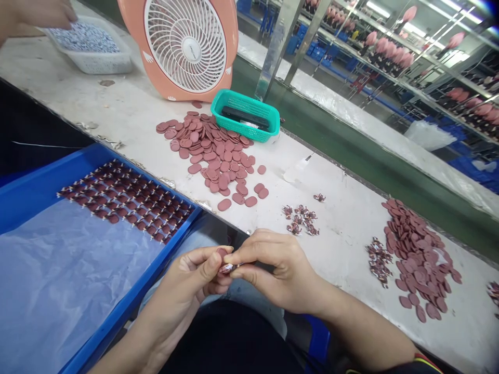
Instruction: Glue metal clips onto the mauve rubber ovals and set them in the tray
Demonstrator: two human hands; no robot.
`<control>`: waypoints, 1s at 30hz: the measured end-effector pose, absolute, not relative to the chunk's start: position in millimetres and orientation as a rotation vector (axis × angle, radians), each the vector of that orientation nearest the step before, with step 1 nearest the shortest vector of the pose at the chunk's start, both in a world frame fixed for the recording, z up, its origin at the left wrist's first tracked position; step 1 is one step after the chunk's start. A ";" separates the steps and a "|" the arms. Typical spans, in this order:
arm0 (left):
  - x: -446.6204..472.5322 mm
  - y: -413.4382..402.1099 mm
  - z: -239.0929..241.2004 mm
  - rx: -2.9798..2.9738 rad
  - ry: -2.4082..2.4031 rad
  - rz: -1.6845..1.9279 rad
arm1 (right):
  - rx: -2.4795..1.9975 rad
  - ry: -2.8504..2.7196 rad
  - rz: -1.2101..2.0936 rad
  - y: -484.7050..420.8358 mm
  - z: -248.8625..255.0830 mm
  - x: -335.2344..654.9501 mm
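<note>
My left hand (187,291) and my right hand (273,270) meet in front of the table edge, fingertips close together. The left pinches a maroon oval disc (222,254). The right pinches a small patterned piece (226,268) against it. On the white worktable (343,249), a loose pile of maroon oval discs (212,156) lies ahead of my hands. A second pile (419,254) lies to the right, beside a heap of small patterned pieces (378,262). A smaller cluster of those pieces (300,221) sits nearer my right hand.
A blue tray (132,292) at my left holds tidy rows of maroon pieces (125,200) beside plastic sheeting. Another person's hand (42,13) reaches over a white basket (89,65). A teal basket (245,115) and an orange fan (185,47) stand beyond.
</note>
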State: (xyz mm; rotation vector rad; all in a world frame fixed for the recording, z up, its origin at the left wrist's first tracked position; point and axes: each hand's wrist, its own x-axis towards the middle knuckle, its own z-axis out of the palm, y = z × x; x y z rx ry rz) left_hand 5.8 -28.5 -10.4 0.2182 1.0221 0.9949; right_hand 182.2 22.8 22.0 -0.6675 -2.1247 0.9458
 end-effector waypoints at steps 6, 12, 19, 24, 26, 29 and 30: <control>-0.7 -27.8 -12.9 0.237 0.938 0.978 | -0.655 -2.172 0.985 25.4 30.7 180.2; -9.0 -28.0 -18.9 0.217 0.810 0.980 | -0.734 -2.095 0.957 19.5 30.1 175.1; -16.6 -27.2 -19.0 0.274 0.838 0.955 | -0.794 -2.050 1.011 15.7 16.7 164.9; -20.6 -26.5 -19.2 0.271 0.891 1.004 | -0.744 -1.999 0.836 16.5 12.9 155.7; -23.7 -28.1 -23.6 0.274 1.004 1.137 | -0.782 -1.985 0.656 16.0 6.7 149.3; -30.2 -32.5 -33.0 0.359 1.194 1.409 | -0.835 -1.992 0.345 15.1 -8.0 136.5; -32.4 -33.9 -35.7 0.400 1.238 1.464 | -0.825 -2.010 0.244 15.2 -13.3 131.4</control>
